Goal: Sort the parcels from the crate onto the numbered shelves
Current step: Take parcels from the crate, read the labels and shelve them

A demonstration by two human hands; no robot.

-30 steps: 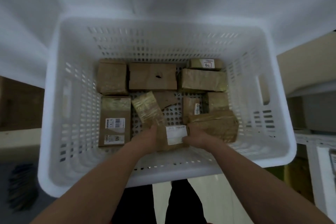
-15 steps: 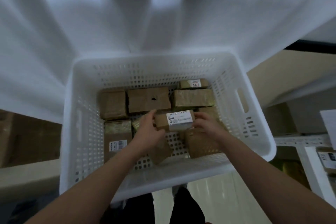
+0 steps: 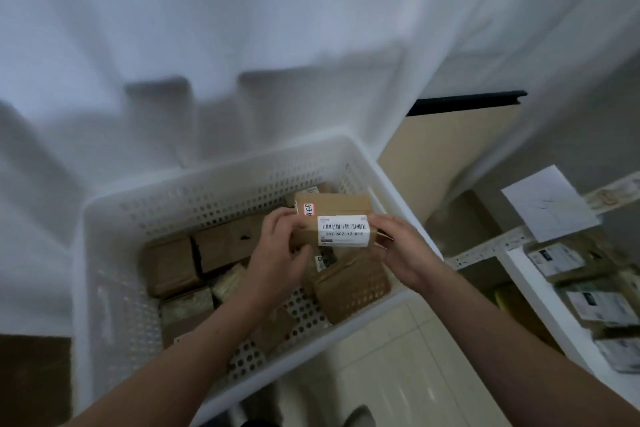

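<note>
A small brown cardboard parcel (image 3: 341,218) with a white barcode label and a red-edged handwritten tag is held up above the white perforated crate (image 3: 214,191). My left hand (image 3: 277,253) grips its left end and my right hand (image 3: 398,250) grips its right end. Below, several brown parcels (image 3: 221,246) lie on the crate floor, partly hidden by my arms.
White shelves (image 3: 540,295) at the right carry several labelled parcels (image 3: 595,305). A paper sheet (image 3: 547,201) hangs on the shelf frame. White cloth (image 3: 207,45) drapes behind the crate. Beige floor tiles lie below.
Both hands have lifted the parcel out of the crate and turned it, so its barcode label and handwritten tag face me. My view has swung up and to the right, showing the shelves.
</note>
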